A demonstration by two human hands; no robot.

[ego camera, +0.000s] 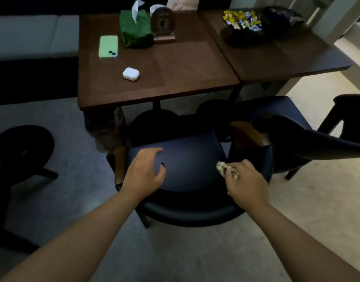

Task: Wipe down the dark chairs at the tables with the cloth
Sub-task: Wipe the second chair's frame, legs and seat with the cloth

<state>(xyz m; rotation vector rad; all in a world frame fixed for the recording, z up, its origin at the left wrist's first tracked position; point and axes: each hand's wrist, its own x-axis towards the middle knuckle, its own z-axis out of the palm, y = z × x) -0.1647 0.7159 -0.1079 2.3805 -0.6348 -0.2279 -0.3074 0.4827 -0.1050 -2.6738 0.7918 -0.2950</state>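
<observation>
- Right hand (247,180) — fingers curled round a bunched pale cloth (225,169); the wad sticks out past the knuckles toward the seat, at the seat's right edge near the inner face of the armrest.
- Left hand (144,171) — holds nothing, fingers loosely spread and bent, hovering over or lightly touching the left part of the seat; contact cannot be told for sure.
- Near chair (187,161) — dark blue padded seat between the two hands, curved back rail at its near edge, wooden arm ends at left and right. It is pulled out from the table, front edge of the seat pointing toward the tabletop's near edge.
- Key relation: the bare seat lies to the left of the cloth hand, its width running side to side between the hands. The right hand is the one with the cloth, so the wipe would likely sweep leftward across the pad, the left hand steadying or getting out of the way.
- Second chair (297,127) — same dark kind, just beside the first on the right, under the neighbouring table's near edge; seat looks untouched, though I cannot judge that.
- Table (185,74) — brown top; green phone (108,47) toward the far left corner, white earbud case (131,74) nearer the middle-left, green tissue box (135,30) at the far edge.
- Judged progress: early — first seat in hand.
</observation>
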